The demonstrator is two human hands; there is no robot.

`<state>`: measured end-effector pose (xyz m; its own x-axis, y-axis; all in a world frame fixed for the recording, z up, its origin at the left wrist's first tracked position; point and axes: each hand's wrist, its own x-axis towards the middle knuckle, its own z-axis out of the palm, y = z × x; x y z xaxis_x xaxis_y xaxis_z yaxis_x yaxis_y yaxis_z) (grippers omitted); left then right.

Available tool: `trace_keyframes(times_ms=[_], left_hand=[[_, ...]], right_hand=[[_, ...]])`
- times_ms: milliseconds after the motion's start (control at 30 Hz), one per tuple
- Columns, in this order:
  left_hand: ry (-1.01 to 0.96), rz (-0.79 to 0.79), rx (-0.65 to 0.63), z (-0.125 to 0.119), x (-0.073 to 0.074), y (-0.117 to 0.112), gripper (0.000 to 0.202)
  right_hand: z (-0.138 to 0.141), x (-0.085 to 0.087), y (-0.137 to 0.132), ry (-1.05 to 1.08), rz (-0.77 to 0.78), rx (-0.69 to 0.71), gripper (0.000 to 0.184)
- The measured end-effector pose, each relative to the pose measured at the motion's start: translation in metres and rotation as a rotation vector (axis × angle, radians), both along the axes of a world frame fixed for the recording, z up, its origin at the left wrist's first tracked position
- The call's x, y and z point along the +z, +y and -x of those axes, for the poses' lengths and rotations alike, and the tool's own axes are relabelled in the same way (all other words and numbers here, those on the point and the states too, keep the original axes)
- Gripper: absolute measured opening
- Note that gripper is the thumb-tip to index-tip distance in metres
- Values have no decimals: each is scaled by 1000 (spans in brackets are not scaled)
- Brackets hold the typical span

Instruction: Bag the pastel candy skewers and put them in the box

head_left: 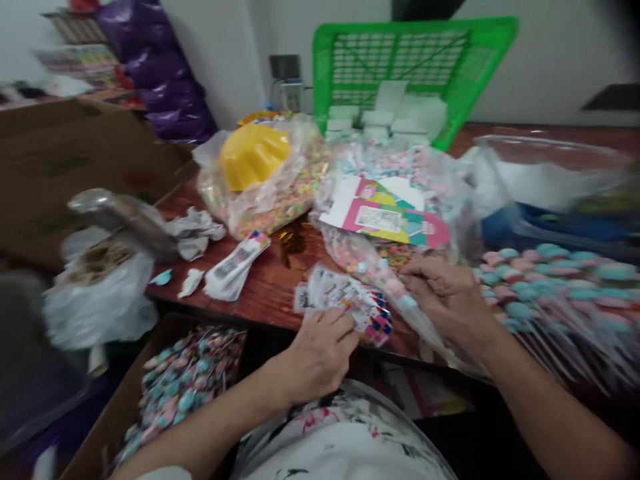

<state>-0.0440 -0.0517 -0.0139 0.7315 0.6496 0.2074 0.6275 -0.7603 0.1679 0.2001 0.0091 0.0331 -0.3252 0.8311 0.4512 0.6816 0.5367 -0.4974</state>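
Note:
My left hand [320, 353] lies over a fanned pile of small printed label cards [345, 300] near the table's front edge. Its fingers are bent and pressed together on the nearest cards. My right hand [453, 300] is closed, fingertips against a long clear cone-shaped bag [370, 267] of pastel sweets. The bag slants from upper left down under the palm, its narrow end towards me; the exact grip is partly hidden. Just beyond stands a large clear bag of pink and blue sweets [380, 157], with a colourful printed card [390, 210] on top.
Another label stack [235, 267] lies left. Behind are a yellow tub [255, 157] on a bag of ring-shaped sweets [280, 207] and a green crate [415, 30]. Pink-and-blue lollipops [560, 280] crowd the right; more fill a box [195, 373] below left.

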Motion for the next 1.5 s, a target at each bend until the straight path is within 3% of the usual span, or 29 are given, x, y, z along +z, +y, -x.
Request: trace_keyframes(times_ms=[100,233,367,500,600,667,833,967,1067,1167,1233,1333,1400,1500], left_hand=[[98,15,-92,-33,-7,26,42],[186,-19,-87,-35,-23,55,52],[259,-55,-51,-32,-27,68,52],[246,-92,-31,-33,-25,66,57],[251,-34,-57,-32,-18,65,56],[274,-2,-83,-32,-13,66,53],[301,-106,-112,-36,-23,69,50],[152,-252,-120,-34,-38,69,52],[41,-263,-119,-30,-37,70,50],[-76,-219,-95,-29,-34,71,38],[-190,-186,-67,-29,-34,74,28],[-326,-187,-40,-32,-36,78,20],[-316,-208,-23,-34,-37,78,17],[-170,-193,21,-39,-37,74,18]], right_hand=[[-22,-7,-17,-76,-78,-35,16],[-63,-23,-48,-111,-72,-142,18],[-105,-29,-66,-136,-183,-406,14],[-137,-26,-70,-350,-339,-710,11],[-150,-21,-66,-633,-217,-932,18],[-153,-19,-60,-771,-60,-980,23],[-150,-16,-37,-874,82,-957,27],[-151,-18,-25,-889,103,-982,21],[-156,-16,-25,-870,77,-1015,21],[-161,0,-38,-839,26,-1000,21],[-163,19,-52,-810,-80,-876,20],[-157,50,-73,-812,-210,-543,19],[-146,62,-79,-909,-156,-397,19],[-128,56,-75,-1057,-7,-287,19]])
